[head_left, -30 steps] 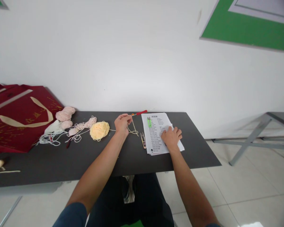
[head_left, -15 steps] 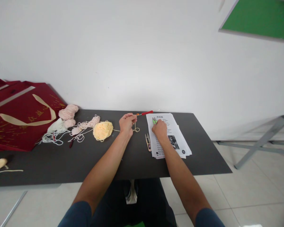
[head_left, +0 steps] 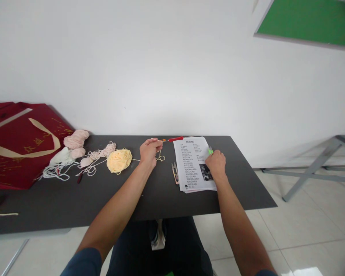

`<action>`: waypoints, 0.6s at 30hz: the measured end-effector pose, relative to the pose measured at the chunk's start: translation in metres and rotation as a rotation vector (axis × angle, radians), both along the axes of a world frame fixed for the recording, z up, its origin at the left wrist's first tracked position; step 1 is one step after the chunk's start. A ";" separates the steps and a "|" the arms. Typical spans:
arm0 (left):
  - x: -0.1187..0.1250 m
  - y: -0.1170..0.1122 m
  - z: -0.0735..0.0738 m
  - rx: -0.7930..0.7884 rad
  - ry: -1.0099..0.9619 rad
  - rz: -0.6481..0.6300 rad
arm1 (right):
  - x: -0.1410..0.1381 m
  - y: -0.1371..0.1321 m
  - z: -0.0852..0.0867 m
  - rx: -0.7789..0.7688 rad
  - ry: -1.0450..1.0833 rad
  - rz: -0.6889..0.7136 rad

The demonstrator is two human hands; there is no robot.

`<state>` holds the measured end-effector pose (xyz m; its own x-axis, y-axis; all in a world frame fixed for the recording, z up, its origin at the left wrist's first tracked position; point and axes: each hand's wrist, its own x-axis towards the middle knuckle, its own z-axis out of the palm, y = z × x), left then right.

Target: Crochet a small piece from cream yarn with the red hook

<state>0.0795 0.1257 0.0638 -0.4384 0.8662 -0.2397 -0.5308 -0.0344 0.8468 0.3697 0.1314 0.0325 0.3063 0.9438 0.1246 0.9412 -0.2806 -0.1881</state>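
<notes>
My left hand (head_left: pixel 148 151) is closed in a pinch on a red-handled crochet hook (head_left: pixel 172 139) and a strand of pale yellow yarn, just right of the yellow yarn ball (head_left: pixel 119 160). My right hand (head_left: pixel 216 163) is closed on a small green object (head_left: pixel 210 151), which sticks out above the knuckles, and rests at the right edge of a stack of printed sheets (head_left: pixel 192 163). Small thread snips (head_left: pixel 175 173) lie on the dark table (head_left: pixel 74 199) between my two hands.
Pink yarn balls (head_left: pixel 76 140) and tangled white and pink strands (head_left: pixel 60 168) lie left of the yellow ball. A dark red bag (head_left: pixel 20 149) with gold lettering leans at the far left. A grey metal table frame (head_left: pixel 310 170) stands on the tiled floor to the right.
My right hand picked the green object off the top left of the sheets and carried it to their right edge. The left hand stayed in place with the hook.
</notes>
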 end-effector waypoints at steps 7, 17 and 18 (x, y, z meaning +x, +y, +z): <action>0.001 0.001 0.002 0.011 0.041 -0.041 | 0.010 -0.007 -0.006 0.008 -0.040 -0.008; -0.001 -0.004 -0.017 -0.009 0.026 -0.018 | -0.072 0.007 0.004 -0.069 -0.038 0.524; -0.002 -0.005 -0.018 -0.010 0.023 -0.016 | -0.078 0.009 0.002 -0.081 -0.040 0.529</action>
